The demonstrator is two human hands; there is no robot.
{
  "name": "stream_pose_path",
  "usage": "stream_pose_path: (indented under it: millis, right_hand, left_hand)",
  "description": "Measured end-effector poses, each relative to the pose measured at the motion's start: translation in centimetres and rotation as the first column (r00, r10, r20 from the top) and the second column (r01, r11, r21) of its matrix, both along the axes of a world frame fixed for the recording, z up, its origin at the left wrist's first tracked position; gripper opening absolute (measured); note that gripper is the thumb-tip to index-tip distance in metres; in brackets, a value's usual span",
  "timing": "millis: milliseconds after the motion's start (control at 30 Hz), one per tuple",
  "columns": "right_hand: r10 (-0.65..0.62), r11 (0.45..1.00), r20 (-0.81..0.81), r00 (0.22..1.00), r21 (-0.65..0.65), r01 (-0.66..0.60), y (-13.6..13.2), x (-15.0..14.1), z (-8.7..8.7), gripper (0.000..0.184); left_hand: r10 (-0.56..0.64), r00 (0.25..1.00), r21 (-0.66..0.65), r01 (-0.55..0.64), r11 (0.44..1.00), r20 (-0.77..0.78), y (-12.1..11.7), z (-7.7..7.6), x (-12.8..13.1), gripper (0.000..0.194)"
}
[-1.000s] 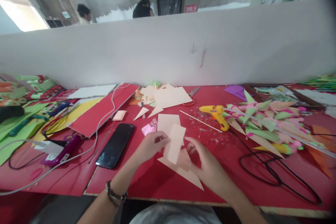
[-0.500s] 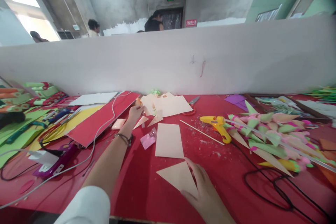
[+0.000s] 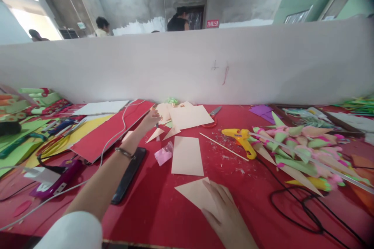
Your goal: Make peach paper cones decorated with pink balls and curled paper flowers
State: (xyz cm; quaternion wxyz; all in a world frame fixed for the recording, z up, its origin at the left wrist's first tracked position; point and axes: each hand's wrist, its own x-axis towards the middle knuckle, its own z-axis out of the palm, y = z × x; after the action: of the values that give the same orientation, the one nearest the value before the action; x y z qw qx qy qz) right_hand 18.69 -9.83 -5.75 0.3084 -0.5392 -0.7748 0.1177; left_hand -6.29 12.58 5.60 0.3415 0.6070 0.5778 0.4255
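At the front of the red table, my right hand grips a cream paper triangle, fingers over its right side and thumb along its lower edge. Just beyond lies a cream paper rectangle. My left hand is stretched far forward, beside a pile of larger cream sheets. Its fingers look closed, but what they hold is too small to make out. Below that hand are a small paper triangle and a pink plastic packet. A black phone lies beside my left forearm.
A yellow glue gun and thin stick lie right of centre, with scissors behind. Paper cones heap at right above a looped black cable. A purple power strip with cords sits left. A grey partition stands behind.
My left hand has moved slightly forward, and its forearm has shifted left, uncovering the phone. My right fingers have slid further over the paper triangle.
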Motion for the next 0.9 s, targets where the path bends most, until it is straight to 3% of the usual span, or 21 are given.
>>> stream_pose_path:
  millis: [133, 167, 233, 300, 367, 433, 500, 567, 667, 733, 800, 900]
  right_hand:
    - [-0.065, 0.998, 0.028, 0.998, -0.002, 0.065, 0.1, -0.3, 0.7, 0.054]
    - [-0.074, 0.997, 0.015, 0.997, -0.011, 0.074, 0.2, -0.4, 1.1, 0.054]
    - [-0.075, 0.996, -0.051, 0.996, -0.054, 0.072, 0.4, -0.6, 2.2, 0.054]
    - [-0.058, 0.991, -0.128, 0.990, -0.127, 0.041, 0.7, -0.5, 3.5, 0.053]
    - [0.014, 0.983, -0.157, 0.988, -0.180, -0.043, 1.0, -0.2, 4.8, 0.038]
    - [0.112, 0.962, -0.165, 0.980, -0.228, -0.149, 1.3, 0.2, 5.8, 0.016]
    - [0.184, 0.938, -0.189, 0.965, -0.261, -0.230, 1.6, 0.7, 6.4, 0.014]
    - [0.229, 0.917, -0.237, 0.944, -0.273, -0.291, 1.9, 1.2, 6.6, 0.020]
    - [0.314, 0.861, -0.357, 0.880, -0.283, -0.422, 2.2, 1.8, 6.4, 0.023]
    - [0.354, 0.820, -0.402, 0.845, -0.300, -0.487, 2.3, 2.2, 6.3, 0.023]
    - [0.363, 0.818, -0.356, 0.861, -0.322, -0.477, 2.1, 2.7, 6.2, 0.024]
    - [0.364, 0.865, -0.145, 0.920, -0.315, -0.392, 1.6, 3.7, 6.1, 0.028]
  left_hand:
    - [-0.309, 0.941, -0.115, 0.294, 0.949, -0.140, -7.4, 1.3, 0.2, 0.043]
    - [-0.454, 0.841, -0.137, 0.433, 0.891, -0.292, -9.5, 1.3, 0.4, 0.051]
    - [-0.567, 0.653, -0.149, 0.580, 0.801, -0.503, -13.1, 1.1, 1.2, 0.059]
    - [-0.593, 0.498, -0.143, 0.677, 0.722, -0.633, -15.8, 0.5, 2.4, 0.067]
    - [-0.545, 0.380, -0.115, 0.733, 0.670, -0.748, -17.4, -0.5, 3.6, 0.072]
    - [-0.489, 0.291, -0.097, 0.775, 0.624, -0.822, -18.2, -1.4, 4.5, 0.075]
    - [-0.458, 0.213, -0.102, 0.813, 0.573, -0.863, -18.8, -2.2, 4.9, 0.069]
    - [-0.406, 0.191, -0.074, 0.829, 0.554, -0.894, -19.2, -2.9, 5.0, 0.055]
    - [-0.292, 0.236, 0.044, 0.840, 0.540, -0.927, -19.6, -3.8, 5.1, 0.030]
    - [-0.253, 0.239, 0.085, 0.862, 0.500, -0.937, -19.9, -4.4, 5.3, 0.024]
    - [-0.242, 0.217, 0.084, 0.882, 0.464, -0.946, -20.2, -5.0, 5.5, 0.023]
    - [-0.244, 0.224, 0.082, 0.873, 0.481, -0.944, -21.0, -5.8, 5.9, 0.026]
